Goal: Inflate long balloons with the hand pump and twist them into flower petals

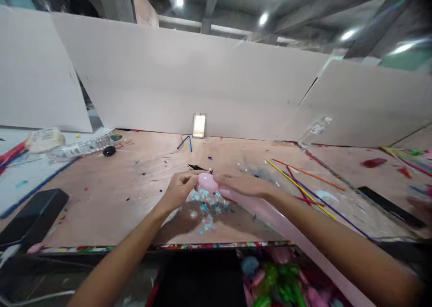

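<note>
Between my two hands is a long pink modelling balloon (270, 215), pinched so that a short bubble stands at its end. My left hand (181, 188) has its fingers closed on the tip of that bubble. Around the balloon just past the bubble, my right hand (238, 184) is closed, with its fingers partly hidden. The rest of the balloon runs under my right forearm and down over the table's front edge. Blue and white scraps (207, 206) lie on the table beneath my hands. A thin black pointed tool (196, 167) lies just behind them.
Yellow, orange and purple uninflated balloons (300, 188) lie to the right, near a black phone (391, 206). Clear bottles (84, 146) and a black box (33, 217) stand left. A white partition (202, 82) closes off the back. Finished-looking green balloons (280, 282) sit below the table edge.
</note>
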Available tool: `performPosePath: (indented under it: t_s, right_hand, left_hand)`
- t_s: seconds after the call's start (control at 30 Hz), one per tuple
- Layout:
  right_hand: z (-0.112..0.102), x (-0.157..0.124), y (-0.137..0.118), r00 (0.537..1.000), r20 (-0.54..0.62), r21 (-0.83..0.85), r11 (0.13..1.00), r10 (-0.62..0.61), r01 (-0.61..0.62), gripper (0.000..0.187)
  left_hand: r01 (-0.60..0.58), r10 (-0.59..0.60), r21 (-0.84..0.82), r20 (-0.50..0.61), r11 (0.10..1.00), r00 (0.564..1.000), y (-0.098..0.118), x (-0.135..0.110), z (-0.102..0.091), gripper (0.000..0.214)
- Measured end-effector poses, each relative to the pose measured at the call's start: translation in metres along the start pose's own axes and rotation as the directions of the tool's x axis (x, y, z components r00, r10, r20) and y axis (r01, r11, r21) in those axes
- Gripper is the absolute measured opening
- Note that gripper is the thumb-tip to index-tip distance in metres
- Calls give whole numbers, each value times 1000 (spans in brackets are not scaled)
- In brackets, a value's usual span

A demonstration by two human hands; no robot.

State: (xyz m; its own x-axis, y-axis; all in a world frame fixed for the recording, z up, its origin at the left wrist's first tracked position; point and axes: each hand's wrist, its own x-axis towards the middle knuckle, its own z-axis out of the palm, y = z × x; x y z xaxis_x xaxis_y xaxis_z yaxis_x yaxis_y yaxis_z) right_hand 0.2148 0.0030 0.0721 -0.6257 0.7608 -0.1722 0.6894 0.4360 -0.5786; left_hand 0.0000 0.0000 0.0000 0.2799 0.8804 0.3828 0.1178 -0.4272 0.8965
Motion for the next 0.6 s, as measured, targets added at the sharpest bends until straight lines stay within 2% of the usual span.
performPosePath:
  t_s: [0.07, 0.17, 0.23, 0.3, 0.4, 0.5, 0.6]
  right_hand:
    - [8, 1, -7, 987, -148, -210, 977, -61, 29, 49]
    - [13, 3, -9, 975, -200, -361, 933, -93, 15, 47]
    - [12, 4, -3, 990, -127, -324, 946, -64, 19, 46]
    - [7, 7, 5, 997, -64, -185, 982, -40, 28, 48]
    - [2, 9, 10, 998, -64, -42, 999, -11, 9, 49]
    - [5, 8, 2, 994, -109, -74, 997, -21, 13, 45]
    - [9, 6, -5, 970, -233, -206, 978, -64, 15, 45]
  left_hand:
    - [109, -108, 44, -32, 993, 994, -6, 4, 3, 36]
    - [187, -185, 86, -34, 979, 982, -11, 6, 5, 34]
    - [159, -159, 89, -13, 983, 987, -11, 4, 3, 35]
    - [78, -77, 60, -13, 995, 997, -7, 1, 1, 37]
    - [0, 0, 19, -6, 1000, 1000, -3, 0, -1, 40]
    - [81, -77, 88, -53, 993, 996, -5, 2, 0, 39]
    - [184, -177, 125, -69, 975, 982, -8, 3, 1, 40]
